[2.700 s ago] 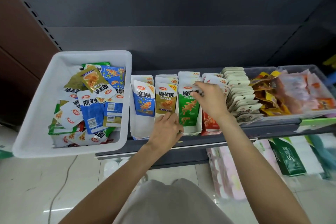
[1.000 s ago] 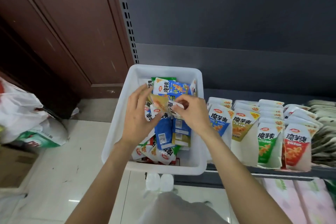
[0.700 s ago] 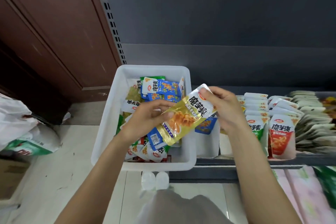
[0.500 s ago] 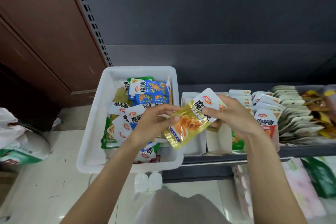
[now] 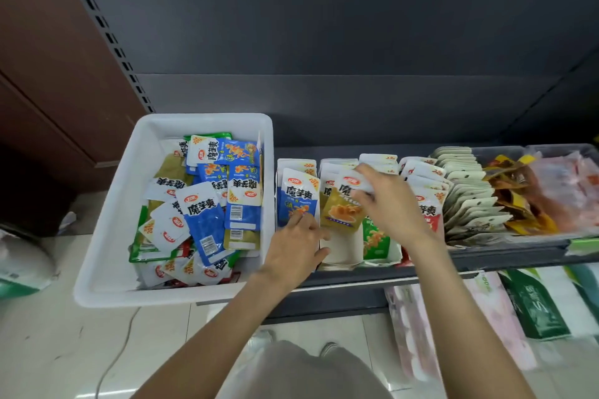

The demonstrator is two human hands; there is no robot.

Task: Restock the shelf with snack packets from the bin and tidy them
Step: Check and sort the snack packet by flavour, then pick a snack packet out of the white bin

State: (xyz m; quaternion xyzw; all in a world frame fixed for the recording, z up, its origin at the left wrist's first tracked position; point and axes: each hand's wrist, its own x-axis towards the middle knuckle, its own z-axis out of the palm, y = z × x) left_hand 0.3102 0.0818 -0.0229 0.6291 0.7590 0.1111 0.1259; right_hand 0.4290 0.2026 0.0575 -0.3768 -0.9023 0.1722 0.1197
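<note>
A white bin [image 5: 110, 253] stands at the left end of the shelf [image 5: 505, 257] and holds several loose blue, green and gold snack packets [image 5: 207, 204]. To its right, white display boxes hold upright rows: blue packets [image 5: 298, 194], a gold row, green packets [image 5: 376, 240] and red packets [image 5: 429, 214]. My right hand [image 5: 392, 207] pinches the white top of a gold packet [image 5: 342, 212] and holds it at the front of the gold row. My left hand [image 5: 295, 246] rests with straight fingers on the lower front of the blue row, thumb beside the gold box.
Right of the red row stands a fanned row of white-backed packets [image 5: 470, 197], then a clear tub [image 5: 499, 152] of orange and pink packets. Below the shelf lie pink packs [image 5: 421, 334] and a green bag [image 5: 534, 308]. A white sack [image 5: 19, 266] sits on the floor, left.
Both hands lifted a gold packet out of the bin and carried it right to the gold row. My left hand has let go of it and now touches the blue row.
</note>
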